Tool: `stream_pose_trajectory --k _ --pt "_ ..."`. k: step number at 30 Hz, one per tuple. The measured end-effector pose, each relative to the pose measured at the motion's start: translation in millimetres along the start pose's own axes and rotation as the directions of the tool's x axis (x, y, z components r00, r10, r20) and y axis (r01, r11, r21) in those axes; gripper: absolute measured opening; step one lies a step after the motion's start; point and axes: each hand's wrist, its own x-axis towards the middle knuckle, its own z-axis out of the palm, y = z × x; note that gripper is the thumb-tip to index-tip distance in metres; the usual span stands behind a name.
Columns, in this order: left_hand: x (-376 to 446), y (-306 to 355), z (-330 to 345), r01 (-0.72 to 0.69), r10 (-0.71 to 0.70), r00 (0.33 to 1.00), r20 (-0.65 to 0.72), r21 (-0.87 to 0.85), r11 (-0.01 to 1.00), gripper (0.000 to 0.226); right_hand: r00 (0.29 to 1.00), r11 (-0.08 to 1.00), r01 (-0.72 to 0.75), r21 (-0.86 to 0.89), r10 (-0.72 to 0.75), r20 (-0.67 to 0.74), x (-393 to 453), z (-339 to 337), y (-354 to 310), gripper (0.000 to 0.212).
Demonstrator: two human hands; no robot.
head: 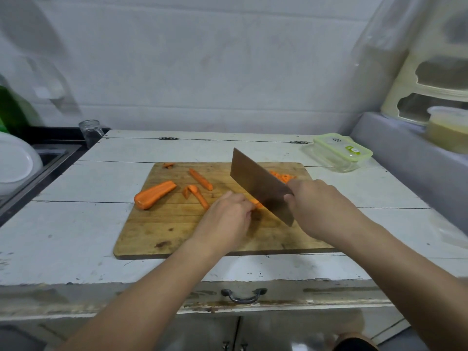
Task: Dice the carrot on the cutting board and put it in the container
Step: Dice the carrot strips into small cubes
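Observation:
A wooden cutting board (177, 229) lies on the white worktop. On its left part rest a thick carrot half (154, 195) and several carrot strips (201, 179). A heap of diced carrot (285, 176) sits at the board's far right, partly hidden by the cleaver (260, 186). My right hand (321, 203) grips the cleaver's handle, blade edge down on a carrot piece (258, 204). My left hand (228, 219) holds that piece with curled fingers, right beside the blade. The clear container with a green-rimmed lid (342, 152) stands shut at the back right.
A glass jar (90, 131) stands at the worktop's back left, beside a sink with a white bowl (15, 163). A grey ledge (405, 158) on the right carries a lidded tub (448, 127). A drawer handle (243, 295) is below the front edge.

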Motion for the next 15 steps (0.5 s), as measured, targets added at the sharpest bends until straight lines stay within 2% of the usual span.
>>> stream_pose_trajectory --k 3,7,10,15 --pt "0 -2 2 0.01 -0.01 1.0 0.003 -0.003 1.0 0.029 0.999 0.999 -0.045 -0.026 0.045 0.002 3 4 4 0.016" --pt "-1 -2 2 0.008 -0.008 1.0 0.011 -0.013 1.0 0.03 0.981 0.984 -0.147 -0.102 0.132 -0.144 6 3 19 0.013" --pt "-2 -2 1 0.014 -0.014 1.0 0.01 -0.025 1.0 0.03 0.991 0.993 -0.101 -0.058 0.095 -0.098 5 -3 17 0.02" --pt "-1 0 0 0.003 -0.003 1.0 0.003 -0.023 1.0 0.029 0.999 0.999 -0.016 -0.04 0.015 -0.029 1 0 3 0.018"
